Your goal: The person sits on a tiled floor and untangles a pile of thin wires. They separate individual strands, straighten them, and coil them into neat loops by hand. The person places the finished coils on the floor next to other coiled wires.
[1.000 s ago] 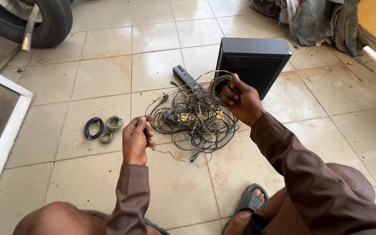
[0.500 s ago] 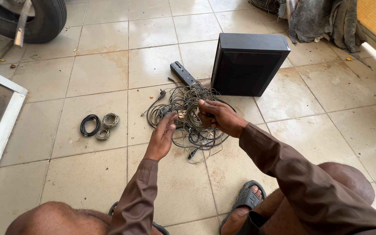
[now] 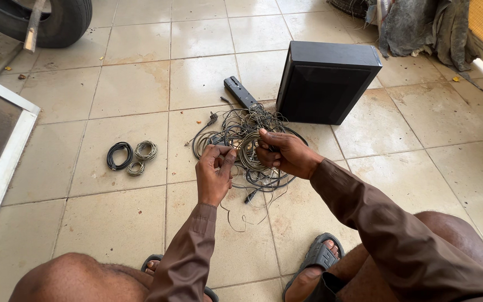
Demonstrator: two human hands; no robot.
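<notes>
Since half a second ago, left hand (image 3: 213, 173) has curled closed, pinching a thin wire. Right hand (image 3: 283, 154) grips the wound coil (image 3: 250, 151), at two o'clock from the left grip, above the tangled cable pile (image 3: 247, 126).

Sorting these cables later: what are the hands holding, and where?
Right hand grips a small wire coil by its rim; left hand pinches its loose end.
</notes>
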